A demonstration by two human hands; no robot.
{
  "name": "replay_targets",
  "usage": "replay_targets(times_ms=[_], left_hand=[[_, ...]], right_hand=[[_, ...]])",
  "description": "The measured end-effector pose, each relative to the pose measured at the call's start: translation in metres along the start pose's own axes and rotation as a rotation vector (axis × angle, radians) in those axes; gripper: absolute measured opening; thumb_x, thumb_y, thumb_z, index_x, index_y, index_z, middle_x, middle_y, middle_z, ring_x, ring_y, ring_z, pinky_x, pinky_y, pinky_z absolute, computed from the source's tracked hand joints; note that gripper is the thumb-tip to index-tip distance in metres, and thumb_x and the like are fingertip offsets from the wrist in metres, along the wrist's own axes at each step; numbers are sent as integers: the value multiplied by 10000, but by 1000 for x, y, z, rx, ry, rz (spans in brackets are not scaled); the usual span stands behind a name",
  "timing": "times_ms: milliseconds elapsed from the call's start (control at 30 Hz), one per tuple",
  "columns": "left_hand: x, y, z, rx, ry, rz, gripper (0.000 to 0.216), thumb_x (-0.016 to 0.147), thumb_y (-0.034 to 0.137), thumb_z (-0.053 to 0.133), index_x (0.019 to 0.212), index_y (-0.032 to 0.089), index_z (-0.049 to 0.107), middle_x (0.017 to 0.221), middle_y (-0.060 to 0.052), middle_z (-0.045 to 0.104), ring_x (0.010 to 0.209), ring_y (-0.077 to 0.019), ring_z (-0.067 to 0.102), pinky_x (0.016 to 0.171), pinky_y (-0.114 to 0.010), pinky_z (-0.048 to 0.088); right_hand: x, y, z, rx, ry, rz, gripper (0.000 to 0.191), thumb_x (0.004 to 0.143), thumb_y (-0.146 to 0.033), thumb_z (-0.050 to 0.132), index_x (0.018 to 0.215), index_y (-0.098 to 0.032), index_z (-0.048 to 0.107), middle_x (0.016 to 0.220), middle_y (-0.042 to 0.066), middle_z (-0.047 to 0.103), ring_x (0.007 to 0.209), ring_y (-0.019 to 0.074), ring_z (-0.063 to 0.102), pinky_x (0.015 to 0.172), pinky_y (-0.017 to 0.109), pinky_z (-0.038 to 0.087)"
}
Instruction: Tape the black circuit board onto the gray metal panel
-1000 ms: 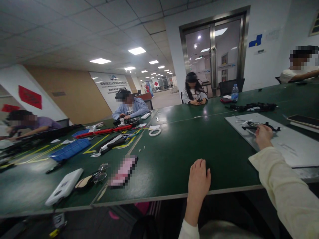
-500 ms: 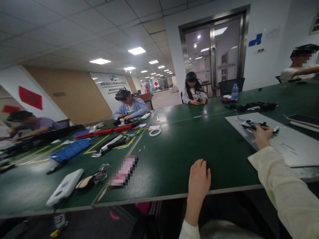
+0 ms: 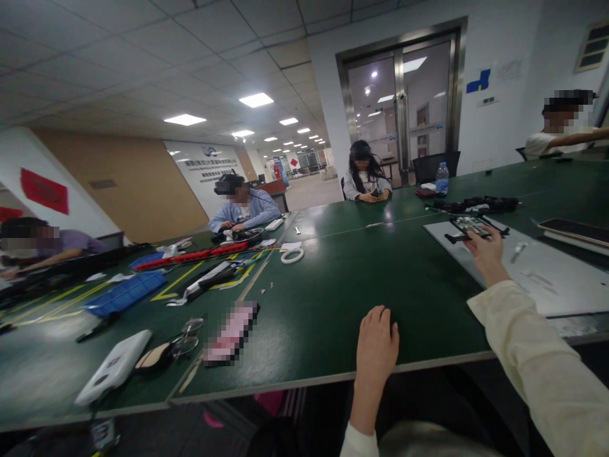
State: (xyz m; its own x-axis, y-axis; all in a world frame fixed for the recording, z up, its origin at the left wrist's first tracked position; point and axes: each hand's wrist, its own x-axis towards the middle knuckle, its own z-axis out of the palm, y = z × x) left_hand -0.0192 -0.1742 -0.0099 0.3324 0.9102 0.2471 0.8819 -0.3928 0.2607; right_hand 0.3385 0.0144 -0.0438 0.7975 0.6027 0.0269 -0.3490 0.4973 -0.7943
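My left hand (image 3: 377,343) rests palm down on the green table (image 3: 314,317) near its front edge, fingers lying flat with nothing visible in them. Farther right, my right hand (image 3: 489,254) is closed on the near side of a black frame with a circuit board (image 3: 469,223) and thin arms sticking out at its sides. The frame is over the far left part of a pale grey board (image 3: 566,298). A small whitish piece (image 3: 518,251) lies on that board, right of my right hand. My right fingertips are partly hidden.
Left of my left hand lie a pink phone (image 3: 231,333), glasses (image 3: 188,336) and a white power bank (image 3: 114,367). A tape roll (image 3: 292,256), blue tray (image 3: 126,293) and water bottle (image 3: 442,179) are farther off. Several people sit around the table.
My right hand has raised and turned the black frame, so its circuit board now shows. The small whitish piece is now apart from it on the board. My left hand stays put.
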Motion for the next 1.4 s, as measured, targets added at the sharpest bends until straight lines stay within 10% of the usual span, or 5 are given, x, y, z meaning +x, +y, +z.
replay_targets(times_ms=[767,1200,1400], left_hand=[[3,0,3,18,41,36,382,983,267,381,1327,173,518,1389,-100,533,1304,-228,480,1094,-458,422],[5,3,0,25,51,55,371,979,253,364,1292,158,540,1361,-106,554,1287,-224,494,1104,-435,413],[6,4,-2,38,54,60,368,976,250,358,1285,155,534,1355,-106,555,1284,-226,496,1105,-436,407]], right_hand=[[-41,20,20,-215,-321,146,511,483,-194,859,881,-200,540,862,-22,592,738,138,646,620,270,604],[-32,26,29,-20,-68,39,564,517,-237,833,925,-234,444,859,-65,555,736,92,626,679,234,569],[-60,4,40,50,-551,211,539,554,-255,846,981,-261,517,869,-48,637,822,142,678,731,241,560]])
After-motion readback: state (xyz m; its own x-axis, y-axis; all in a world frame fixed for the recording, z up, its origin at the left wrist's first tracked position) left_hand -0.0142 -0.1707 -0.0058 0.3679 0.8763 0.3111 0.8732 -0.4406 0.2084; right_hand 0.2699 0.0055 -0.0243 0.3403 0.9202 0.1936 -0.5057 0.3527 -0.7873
